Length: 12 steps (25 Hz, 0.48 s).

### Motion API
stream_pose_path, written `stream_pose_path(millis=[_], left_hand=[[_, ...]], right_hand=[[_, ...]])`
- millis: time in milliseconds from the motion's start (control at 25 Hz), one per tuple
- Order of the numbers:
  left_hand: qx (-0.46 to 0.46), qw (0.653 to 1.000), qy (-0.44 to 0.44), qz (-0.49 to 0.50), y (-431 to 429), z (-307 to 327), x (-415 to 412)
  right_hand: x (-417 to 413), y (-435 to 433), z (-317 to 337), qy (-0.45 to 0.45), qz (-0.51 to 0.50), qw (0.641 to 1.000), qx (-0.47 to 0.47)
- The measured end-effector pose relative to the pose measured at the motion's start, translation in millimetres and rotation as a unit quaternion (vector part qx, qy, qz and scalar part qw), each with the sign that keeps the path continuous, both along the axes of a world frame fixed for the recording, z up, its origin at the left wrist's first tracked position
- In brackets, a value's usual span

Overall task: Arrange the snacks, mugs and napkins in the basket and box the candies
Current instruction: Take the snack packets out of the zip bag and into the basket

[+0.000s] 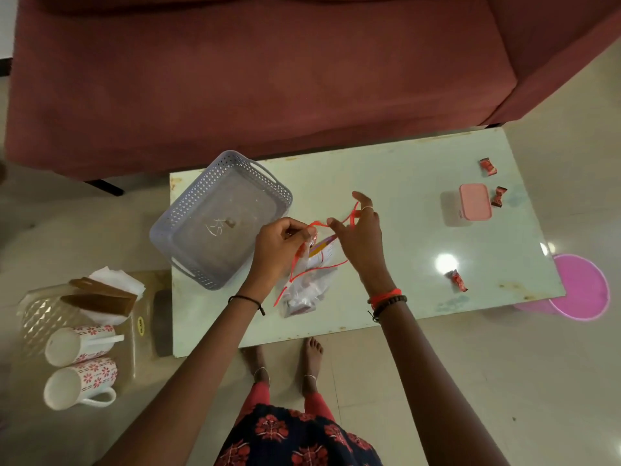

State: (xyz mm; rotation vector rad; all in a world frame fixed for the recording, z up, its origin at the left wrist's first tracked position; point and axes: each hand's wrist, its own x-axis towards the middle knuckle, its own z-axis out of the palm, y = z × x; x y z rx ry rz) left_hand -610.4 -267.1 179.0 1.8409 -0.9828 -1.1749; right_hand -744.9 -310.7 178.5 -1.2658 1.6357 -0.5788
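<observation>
Three red candies (488,166) lie loose on the worktop (396,183), one pink box (475,201) among them — two mugs (80,344) wait on their sides on a tray (33,314). One grey basket (218,216) stands empty, long axis angled toward the sofa (262,72). Both hands, left (280,245) and right (361,230), pinch the red-edged mouth of a clear snack bag (307,285) with their fingers — it hangs just above the worktop.

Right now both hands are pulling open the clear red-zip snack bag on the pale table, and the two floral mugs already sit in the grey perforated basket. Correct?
Not quite. The head view shows the two floral mugs lying on a clear plastic tray on the floor, not in the grey perforated basket, which holds no mugs. The left hand and right hand do hold the clear red-zip snack bag.
</observation>
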Motion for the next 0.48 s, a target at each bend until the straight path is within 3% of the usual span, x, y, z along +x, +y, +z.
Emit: stream_pose_path(millis=[200,320,400,480], left_hand=[[-0.017,0.997,-0.078,0.001,13.6,-1.7,17.3],[-0.043,0.993,-0.113,-0.011,12.1,0.8,24.6],[-0.069,0.988,-0.137,-0.009,9.3,4.2,27.4],[-0.102,0.981,-0.163,-0.007,4.8,7.7,32.3]], right_hand=[[-4.1,16.0,-6.9,-0.002,-0.021,1.000,-0.012],[3.7,33.4,-2.9,0.118,0.022,0.990,-0.073],[13.3,42.9,6.7,0.252,0.045,0.949,-0.187],[24.9,43.4,17.3,0.323,0.082,0.893,-0.304]])
